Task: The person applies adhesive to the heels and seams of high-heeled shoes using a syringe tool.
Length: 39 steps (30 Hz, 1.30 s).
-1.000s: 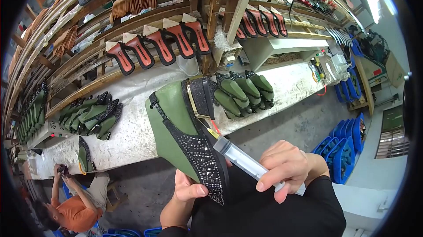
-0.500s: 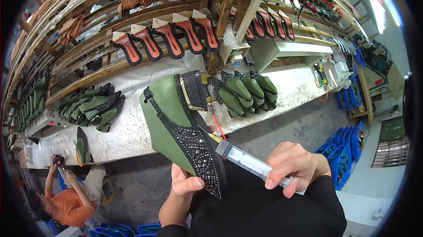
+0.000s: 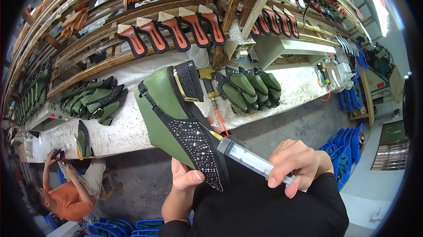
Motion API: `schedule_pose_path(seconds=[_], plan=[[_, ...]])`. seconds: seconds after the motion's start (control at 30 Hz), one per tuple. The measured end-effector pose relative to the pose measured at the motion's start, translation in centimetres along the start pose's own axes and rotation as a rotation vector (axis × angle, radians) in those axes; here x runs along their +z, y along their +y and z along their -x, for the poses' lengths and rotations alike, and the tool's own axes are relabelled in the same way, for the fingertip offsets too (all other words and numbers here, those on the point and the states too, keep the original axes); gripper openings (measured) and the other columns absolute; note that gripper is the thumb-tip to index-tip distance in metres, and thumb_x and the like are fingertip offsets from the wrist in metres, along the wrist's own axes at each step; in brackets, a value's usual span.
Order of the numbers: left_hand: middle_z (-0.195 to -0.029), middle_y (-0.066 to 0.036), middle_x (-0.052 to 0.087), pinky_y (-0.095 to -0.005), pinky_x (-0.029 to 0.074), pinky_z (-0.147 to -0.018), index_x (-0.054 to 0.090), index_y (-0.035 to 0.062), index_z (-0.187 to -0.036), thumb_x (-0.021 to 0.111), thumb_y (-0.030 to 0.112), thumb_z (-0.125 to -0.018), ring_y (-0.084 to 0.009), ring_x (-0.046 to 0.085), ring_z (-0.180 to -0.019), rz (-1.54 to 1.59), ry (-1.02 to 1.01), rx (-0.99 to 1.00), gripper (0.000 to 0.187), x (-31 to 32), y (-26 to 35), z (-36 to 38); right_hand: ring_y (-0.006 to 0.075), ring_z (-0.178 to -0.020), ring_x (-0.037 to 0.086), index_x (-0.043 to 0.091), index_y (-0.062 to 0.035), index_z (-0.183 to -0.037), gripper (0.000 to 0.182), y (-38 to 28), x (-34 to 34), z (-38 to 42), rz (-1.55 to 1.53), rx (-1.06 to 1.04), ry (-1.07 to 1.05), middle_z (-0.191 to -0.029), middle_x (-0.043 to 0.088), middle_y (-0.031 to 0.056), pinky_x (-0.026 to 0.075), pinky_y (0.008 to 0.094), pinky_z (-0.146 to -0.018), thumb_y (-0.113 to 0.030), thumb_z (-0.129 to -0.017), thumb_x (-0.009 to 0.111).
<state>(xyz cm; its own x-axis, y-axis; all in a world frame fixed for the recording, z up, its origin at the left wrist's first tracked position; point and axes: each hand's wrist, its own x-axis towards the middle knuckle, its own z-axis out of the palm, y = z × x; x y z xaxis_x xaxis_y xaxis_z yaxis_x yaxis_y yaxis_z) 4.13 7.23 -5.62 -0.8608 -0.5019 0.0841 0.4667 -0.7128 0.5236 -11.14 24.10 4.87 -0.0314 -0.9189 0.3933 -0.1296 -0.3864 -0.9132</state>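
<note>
My left hand [image 3: 186, 176] is closed around a green shoe [image 3: 161, 100] with a black rhinestone-studded front and a black heel carrying a gold band. The shoe is held up on its side, pointed toe down, with my thumb near the toe and fingertips showing past the sole's far edge. In my right hand [image 3: 294, 164] is a clear plastic syringe [image 3: 246, 157], gripped at its plunger end. Its thin needle, on a yellow hub, reaches to the seam between the studded upper and the sole; whether the tip touches is too fine to tell.
Behind the shoe runs a long pale workbench [image 3: 128, 138] with green shoes [image 3: 251, 89] in groups and an air gun [image 3: 209, 85] on a red hose. Insoles [image 3: 169, 34] hang on the wooden rack above. A co-worker in orange [image 3: 72, 199] sits at left. Blue bins [image 3: 341, 157] stand at right.
The view has shifted slightly, so the bench and rack appear a little further right. The shoe's heel end has moved slightly up and left. Both grips look the same.
</note>
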Motion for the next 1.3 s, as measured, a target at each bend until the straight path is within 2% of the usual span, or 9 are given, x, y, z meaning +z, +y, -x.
schedule_pose_path(seconds=[0.13,0.3,0.47,0.6,0.8,0.97,1.3], plan=[[-0.151,-0.027,0.039,-0.0507,0.054,-0.099,0.027,0.0017,-0.155,0.077,0.025,-0.061,-0.0375,0.049,-0.131,-0.003,0.016,0.026,0.109,-0.5,0.0,0.2,0.0151,-0.05,0.048,0.066,0.0038,-0.108,0.028,0.1,0.2,0.0,-0.033,-0.003,0.004,-0.088,0.071,0.0103,0.037,0.0245,-0.045,-0.018,-0.093,0.074],[-0.153,-0.026,0.04,-0.0524,0.048,-0.106,0.029,0.0046,-0.156,0.079,0.018,-0.059,-0.039,0.049,-0.133,-0.009,0.017,0.035,0.11,-1.0,0.1,0.4,0.0159,-0.051,0.05,0.065,0.0044,-0.109,0.028,0.2,0.1,0.4,-0.08,-0.01,0.009,-0.093,0.073,0.0128,0.039,0.0245,-0.045,-0.017,-0.093,0.073],[-0.153,-0.026,0.039,-0.0497,0.051,-0.102,0.03,0.0046,-0.155,0.079,0.018,-0.058,-0.039,0.049,-0.133,-0.028,0.06,0.064,0.109,-0.9,0.4,0.5,0.0163,-0.052,0.051,0.064,0.0051,-0.108,0.028,0.0,0.0,0.5,-0.098,0.012,0.002,-0.094,0.073,0.0137,0.04,0.0248,-0.046,-0.016,-0.093,0.072],[-0.155,-0.026,0.034,-0.0494,0.054,-0.095,0.025,0.0021,-0.157,0.077,0.02,-0.063,-0.0377,0.046,-0.133,-0.071,0.043,0.117,0.108,-1.2,0.5,0.4,0.0171,-0.052,0.052,0.064,0.0056,-0.108,0.027,-0.2,0.0,0.5,-0.116,0.039,-0.026,-0.095,0.073,0.0145,0.041,0.025,-0.046,-0.015,-0.093,0.072],[-0.155,-0.027,0.033,-0.0489,0.054,-0.094,0.026,0.0031,-0.157,0.076,0.018,-0.063,-0.0379,0.046,-0.132,-0.14,0.036,0.173,0.107,-1.4,0.9,0.1,0.0178,-0.052,0.052,0.064,0.0057,-0.108,0.027,-0.1,0.2,0.8,-0.142,0.048,-0.011,-0.095,0.073,0.0151,0.041,0.0253,-0.046,-0.015,-0.092,0.072],[-0.151,-0.025,0.04,-0.0459,0.056,-0.091,0.032,0.0038,-0.153,0.078,0.021,-0.059,-0.0368,0.051,-0.127,-0.199,0.145,0.212,0.106,-1.0,1.0,0.1,0.0183,-0.052,0.052,0.064,0.0057,-0.108,0.027,-0.2,0.3,0.9,-0.159,0.058,-0.022,-0.095,0.072,0.0158,0.041,0.0253,-0.046,-0.014,-0.092,0.072],[-0.154,-0.025,0.036,-0.0442,0.055,-0.094,0.03,0.0035,-0.155,0.073,0.018,-0.063,-0.0362,0.05,-0.129,-0.25,0.174,0.285,0.102,-0.8,1.0,-0.2,0.0183,-0.053,0.054,0.064,0.0059,-0.108,0.027,-0.1,0.3,1.7,-0.177,0.069,-0.02,-0.096,0.072,0.0163,0.042,0.0251,-0.046,-0.014,-0.092,0.073]])
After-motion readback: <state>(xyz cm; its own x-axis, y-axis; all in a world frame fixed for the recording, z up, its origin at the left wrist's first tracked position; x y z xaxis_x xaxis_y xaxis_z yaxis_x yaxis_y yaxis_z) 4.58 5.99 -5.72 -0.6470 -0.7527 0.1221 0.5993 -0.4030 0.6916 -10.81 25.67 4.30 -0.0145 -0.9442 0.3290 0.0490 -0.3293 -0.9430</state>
